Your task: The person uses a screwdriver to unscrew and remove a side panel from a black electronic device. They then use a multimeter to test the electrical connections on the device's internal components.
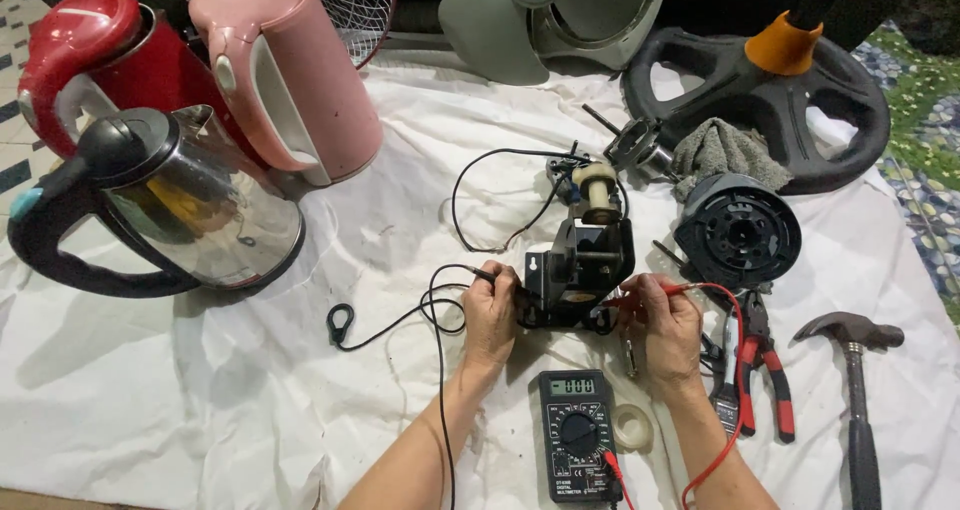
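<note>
The left hand [490, 315] pinches the black multimeter probe [480, 273] between closed fingertips, its tip aimed right at the black fan motor assembly [580, 270]; the right hand [665, 330] grips the red probe [655, 292] the same way, its tip pointing left into the motor's near right corner. The motor sits at the middle of the white cloth [200, 390], its long axis running away from the person, with a cream gear knob [598, 188] at the far end. Exactly where the probe tips touch is hidden by the fingers. Just near of the hands lies the digital multimeter [578, 435], its leads running off the near edge, beside a roll of clear tape [633, 427]. To the right lie red-handled pliers [762, 370] and a hammer [855, 370], its handle cut off. Far left stand three kettles: a glass kettle [180, 205], a red kettle [90, 60] and a pink kettle [290, 80]; their contents cannot be made out.
</note>
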